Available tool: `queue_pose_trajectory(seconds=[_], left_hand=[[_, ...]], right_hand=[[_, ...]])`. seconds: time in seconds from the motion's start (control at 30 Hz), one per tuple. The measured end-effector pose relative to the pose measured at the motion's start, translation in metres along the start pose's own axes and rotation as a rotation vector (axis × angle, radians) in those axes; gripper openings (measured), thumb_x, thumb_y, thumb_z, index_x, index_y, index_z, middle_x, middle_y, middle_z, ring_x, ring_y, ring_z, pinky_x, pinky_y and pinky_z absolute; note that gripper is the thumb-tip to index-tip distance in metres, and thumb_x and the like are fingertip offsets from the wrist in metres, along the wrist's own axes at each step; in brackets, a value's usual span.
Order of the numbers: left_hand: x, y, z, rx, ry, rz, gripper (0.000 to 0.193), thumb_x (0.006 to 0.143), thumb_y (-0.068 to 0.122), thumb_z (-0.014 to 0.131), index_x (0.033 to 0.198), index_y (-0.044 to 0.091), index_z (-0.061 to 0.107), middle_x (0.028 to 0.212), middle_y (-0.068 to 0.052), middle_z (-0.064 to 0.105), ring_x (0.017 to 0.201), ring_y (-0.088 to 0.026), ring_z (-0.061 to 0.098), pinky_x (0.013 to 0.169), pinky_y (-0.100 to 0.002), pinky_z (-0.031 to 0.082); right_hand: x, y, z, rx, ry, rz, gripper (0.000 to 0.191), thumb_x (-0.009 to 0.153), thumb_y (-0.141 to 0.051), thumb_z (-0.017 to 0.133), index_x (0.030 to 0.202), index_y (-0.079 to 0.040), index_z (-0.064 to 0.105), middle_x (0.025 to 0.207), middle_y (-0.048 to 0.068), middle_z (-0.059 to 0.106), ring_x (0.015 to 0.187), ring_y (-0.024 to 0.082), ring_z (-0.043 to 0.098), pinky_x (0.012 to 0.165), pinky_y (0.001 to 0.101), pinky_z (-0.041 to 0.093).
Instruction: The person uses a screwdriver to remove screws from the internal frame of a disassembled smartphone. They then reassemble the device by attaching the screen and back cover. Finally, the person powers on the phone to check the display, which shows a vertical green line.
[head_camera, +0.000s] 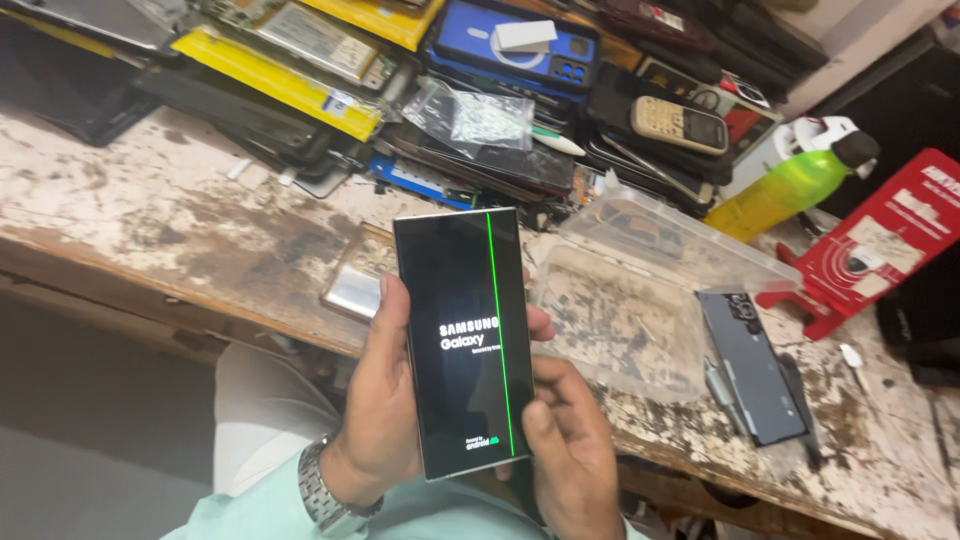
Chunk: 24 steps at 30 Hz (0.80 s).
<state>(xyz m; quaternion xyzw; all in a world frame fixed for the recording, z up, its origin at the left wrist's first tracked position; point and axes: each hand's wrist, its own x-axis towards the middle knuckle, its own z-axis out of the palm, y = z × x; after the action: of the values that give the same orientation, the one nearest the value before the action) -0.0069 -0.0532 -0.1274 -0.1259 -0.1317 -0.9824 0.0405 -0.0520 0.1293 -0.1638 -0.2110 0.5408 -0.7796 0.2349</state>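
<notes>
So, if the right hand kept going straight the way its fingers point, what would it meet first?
Probably the clear plastic lidded box, just beyond the right hand holding the black smartphone; depth is unclear.

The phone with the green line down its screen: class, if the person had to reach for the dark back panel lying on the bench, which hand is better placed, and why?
Probably the right hand. It only steadies the phone at its lower edge and lies nearer the back panel; the left hand wraps the phone's side, carrying it.

A black phone (465, 340) screen bears one thin green vertical line (white lettering mid-screen) above a stained, whitish-brown workbench (170, 215).
</notes>
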Motion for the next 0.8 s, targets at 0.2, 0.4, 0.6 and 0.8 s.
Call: queue_pose_trajectory(seconds=[0.2, 0.4, 0.6, 0.8], left_hand=[[0.012, 0.035, -0.011, 0.233, 0.066, 0.13, 0.09, 0.106, 0.068, 0.013, 0.149, -0.005, 0.042, 0.134, -0.023, 0.062, 0.113, -0.032, 0.069, 0.101, -0.049, 0.057], [0.008, 0.053, -0.025, 0.216, 0.012, 0.226, 0.09, 0.108, 0.07, 0.015, 0.156, -0.002, 0.042, 0.131, -0.023, 0.063, 0.111, -0.032, 0.069, 0.098, -0.048, 0.058], [0.008, 0.06, -0.037, 0.332, 0.12, 0.264, 0.092, 0.106, 0.07, 0.018, 0.156, -0.004, 0.041, 0.129, -0.024, 0.063, 0.107, -0.032, 0.069, 0.095, -0.047, 0.058], [0.018, 0.065, -0.043, 0.227, 0.005, 0.204, 0.094, 0.106, 0.071, 0.019, 0.159, -0.004, 0.037, 0.129, -0.024, 0.063, 0.11, -0.034, 0.069, 0.097, -0.048, 0.057]], right_hand=[[-0.007, 0.011, -0.042, -0.51, 0.207, 0.005, 0.036, 0.09, -0.017, 0.068, 0.122, 0.0, 0.066, 0.085, 0.014, 0.077, 0.061, 0.015, 0.068, 0.054, 0.0269, 0.055], [0.001, 0.006, -0.05, -0.705, 0.282, -0.207, 0.018, 0.089, -0.006, 0.074, 0.105, 0.0, 0.074, 0.08, 0.011, 0.074, 0.067, 0.012, 0.067, 0.065, 0.0238, 0.055], [0.019, -0.008, -0.02, -0.968, 0.139, -0.329, 0.017, 0.077, -0.003, 0.082, 0.093, -0.002, 0.076, 0.077, 0.007, 0.073, 0.061, 0.008, 0.066, 0.051, 0.0206, 0.046], [0.04, -0.012, -0.001, -0.946, -0.05, -0.428, 0.013, 0.081, -0.004, 0.082, 0.091, -0.001, 0.074, 0.072, 0.004, 0.071, 0.056, 0.006, 0.061, 0.049, 0.0208, 0.043]])
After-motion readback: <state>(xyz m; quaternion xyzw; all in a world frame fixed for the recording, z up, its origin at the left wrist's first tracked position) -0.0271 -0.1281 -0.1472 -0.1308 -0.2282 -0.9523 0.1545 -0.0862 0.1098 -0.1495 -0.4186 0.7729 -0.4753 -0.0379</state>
